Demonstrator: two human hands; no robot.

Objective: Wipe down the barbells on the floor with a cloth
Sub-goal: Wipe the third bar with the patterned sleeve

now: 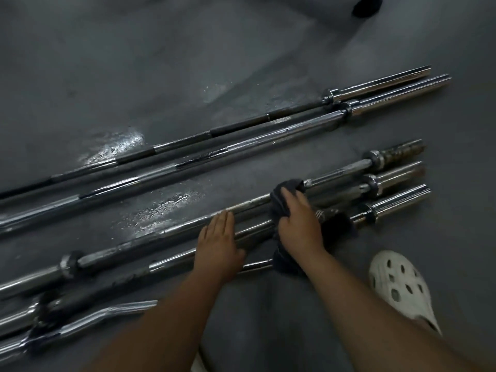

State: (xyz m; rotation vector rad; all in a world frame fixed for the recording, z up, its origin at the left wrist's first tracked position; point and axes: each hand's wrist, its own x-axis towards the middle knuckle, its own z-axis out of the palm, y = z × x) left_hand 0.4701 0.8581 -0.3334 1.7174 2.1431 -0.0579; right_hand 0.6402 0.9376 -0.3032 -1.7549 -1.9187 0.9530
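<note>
Nearest to you, at the lower right of the frame, stands your white shoe (402, 288) with holes. At the lower left lies a bent bar (107, 312) on the grey floor (80, 76).

A little further, your left hand (218, 242) lies flat on the near barbells (166, 232), with the fingers straight and close together. It holds nothing and only presses down.

Just to the right of it, your right hand (298, 224) grips the dark cloth (284, 194). The fingers and thumb are curled over it, and the cloth is bunched across the shafts of this group of three.

These barbells lie side by side, touching or almost touching, in the middle and lower part of the frame. Their long axis runs from the lower left to the upper right. I judge that the wiping stroke must follow this line.

From your right fingers, the thick end sleeves lie up and to the right, and this hand is the nearer one to them. The long shafts lie down and to the left, under and past your left hand, which I think steadies the bars against rolling.

Beyond this group, wet patches (166, 208) shine on the floor. Further up, well apart, two far barbells (308, 125) lie along the same direction. At the top right edge there is a dark thing (366, 6) which I cannot identify.
</note>
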